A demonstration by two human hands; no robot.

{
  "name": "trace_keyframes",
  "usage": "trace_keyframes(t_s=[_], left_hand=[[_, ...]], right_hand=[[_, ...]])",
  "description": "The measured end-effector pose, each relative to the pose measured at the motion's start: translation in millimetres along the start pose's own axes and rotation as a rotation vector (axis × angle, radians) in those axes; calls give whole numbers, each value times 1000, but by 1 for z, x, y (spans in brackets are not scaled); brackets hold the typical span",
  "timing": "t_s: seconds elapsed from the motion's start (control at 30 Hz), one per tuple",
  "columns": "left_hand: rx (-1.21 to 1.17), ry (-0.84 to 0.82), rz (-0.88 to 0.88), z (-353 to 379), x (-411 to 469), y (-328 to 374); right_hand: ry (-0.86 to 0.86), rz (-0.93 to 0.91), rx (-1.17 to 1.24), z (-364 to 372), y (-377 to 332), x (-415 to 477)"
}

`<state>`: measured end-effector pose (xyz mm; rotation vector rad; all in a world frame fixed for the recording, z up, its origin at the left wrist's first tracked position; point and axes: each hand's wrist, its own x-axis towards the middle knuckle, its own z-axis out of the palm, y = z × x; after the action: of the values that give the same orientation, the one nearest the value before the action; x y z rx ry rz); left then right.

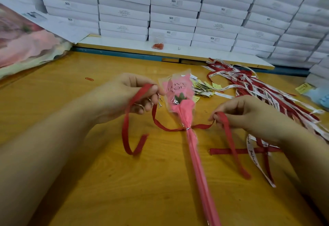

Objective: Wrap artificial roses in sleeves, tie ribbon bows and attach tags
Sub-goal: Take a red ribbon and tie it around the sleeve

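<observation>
Ribbon [167,128] is crossing the sleeved rose [179,99] mid-frame while I'm pinching its ends in left hand [128,97] and right hand [247,113], bow seemingly unformed, tag pending.

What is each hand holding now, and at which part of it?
Both hold the red ribbon that crosses the sleeved rose at its neck. The left hand pinches the left strand, the right hand the right strand, each partway along.

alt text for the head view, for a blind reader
A person's left hand and right hand each hold one side of a red fabric ribbon crossing the neck of a pink-sleeved artificial rose lying on an orange wooden table. Loose red and white ribbons lie to its right.
</observation>
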<state>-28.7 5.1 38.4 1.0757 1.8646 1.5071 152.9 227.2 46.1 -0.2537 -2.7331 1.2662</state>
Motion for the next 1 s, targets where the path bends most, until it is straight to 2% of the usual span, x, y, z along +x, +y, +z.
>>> trace_keyframes(t_s=[0.1,0.17,0.27,0.37,0.43,0.5,0.57,0.67,0.7,0.77,0.9,1.0], left_hand=[[154,23,91,12,-1,2],[208,-8,96,16,-1,1],[195,-279,26,10,-3,-2],[269,-581,-14,2,-3,-3],[209,-629,-82,-4,0,-3],[160,-547,-72,-8,4,-3],[156,-339,-34,-4,4,-2],[451,40,63,11,4,-9],[591,68,101,17,3,-11],[738,-2,114,30,1,-14],[841,-94,84,41,2,-13],[900,-117,105,46,3,-14]], right_hand=[[71,-192,-68,9,-6,2],[11,-221,-24,14,-8,4],[-129,-199,10,18,-8,2],[-180,-131,1,20,-9,0],[-155,-105,-40,20,-8,1],[-130,-102,-75,20,-7,1],[-147,-104,-65,19,-8,1],[-96,-57,7,20,-8,3],[-38,-33,19,22,-7,5],[55,-11,-54,27,-4,9],[-7,4,-346,38,-4,11],[52,8,-462,41,-6,12]])
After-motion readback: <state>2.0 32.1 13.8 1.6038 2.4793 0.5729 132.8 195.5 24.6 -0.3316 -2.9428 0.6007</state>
